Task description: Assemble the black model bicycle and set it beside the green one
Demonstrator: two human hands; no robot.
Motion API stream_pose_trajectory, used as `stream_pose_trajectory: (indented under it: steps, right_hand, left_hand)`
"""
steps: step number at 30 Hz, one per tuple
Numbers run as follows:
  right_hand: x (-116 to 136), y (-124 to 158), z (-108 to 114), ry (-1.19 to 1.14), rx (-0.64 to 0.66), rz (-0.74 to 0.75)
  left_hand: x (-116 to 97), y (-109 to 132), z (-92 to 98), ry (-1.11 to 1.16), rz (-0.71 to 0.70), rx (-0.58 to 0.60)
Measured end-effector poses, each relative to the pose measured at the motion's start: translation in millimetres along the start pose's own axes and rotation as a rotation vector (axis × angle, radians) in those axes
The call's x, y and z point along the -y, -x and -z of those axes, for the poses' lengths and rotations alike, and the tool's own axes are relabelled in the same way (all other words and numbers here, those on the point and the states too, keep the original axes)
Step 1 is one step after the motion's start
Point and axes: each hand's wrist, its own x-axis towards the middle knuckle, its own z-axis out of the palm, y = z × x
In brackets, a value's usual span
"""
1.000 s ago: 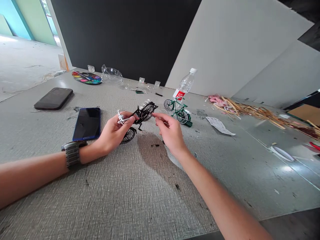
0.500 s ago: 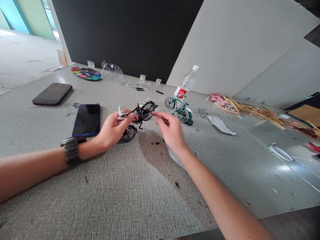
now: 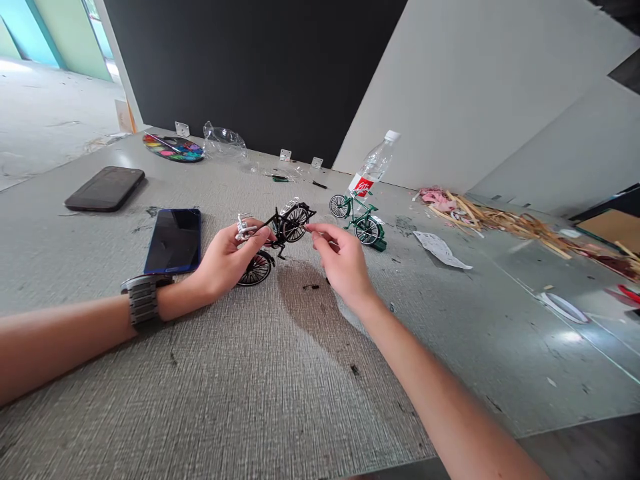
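Observation:
A small black model bicycle (image 3: 295, 223) with silver handlebars is held tilted just above the table. My left hand (image 3: 227, 260) is closed around its front part, the handlebars poking out past the fingers. Thumb and forefinger of my right hand (image 3: 345, 260) are pinched together at the edge of the rear wheel. Whatever lies between those fingertips is too small to make out. Behind my right hand stands a green model bicycle (image 3: 367, 220). A tiny black part (image 3: 311, 287) lies on the table below the black bicycle.
Left of my hands lie a blue-edged phone (image 3: 173, 240) and a dark flat device (image 3: 106, 188). At the back are a paint palette (image 3: 175, 148), clear plastic packaging (image 3: 224, 141) and a tilted-looking water bottle (image 3: 373, 163). On the right are a paper sheet (image 3: 440, 250) and wood strips (image 3: 520, 230).

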Motion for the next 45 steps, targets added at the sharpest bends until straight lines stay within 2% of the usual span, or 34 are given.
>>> stream_pose_trajectory:
  steps: [17, 24, 36, 41, 45]
  right_hand:
    - [-4.7, -0.8, -1.6, -0.001, 0.010, 0.002]
    - [-2.3, 0.3, -2.2, -0.016, 0.005, -0.012]
    - [-4.6, -0.4, -3.3, 0.002, 0.009, -0.003]
    - [-9.3, -2.7, -4.0, 0.033, 0.048, -0.008]
    - [-10.5, -1.7, -3.8, 0.118, 0.110, 0.039]
  left_hand:
    - [1.4, 1.2, -0.7, 0.041, 0.041, 0.000]
    - [-2.0, 2.6, -2.2, 0.111, 0.103, 0.001]
    - [1.6, 0.2, -1.7, 0.092, 0.076, -0.005]
    - [2.9, -2.1, -1.8, 0.146, 0.172, -0.041]
    - [3.8, -3.2, -2.1, 0.150, 0.163, -0.076]
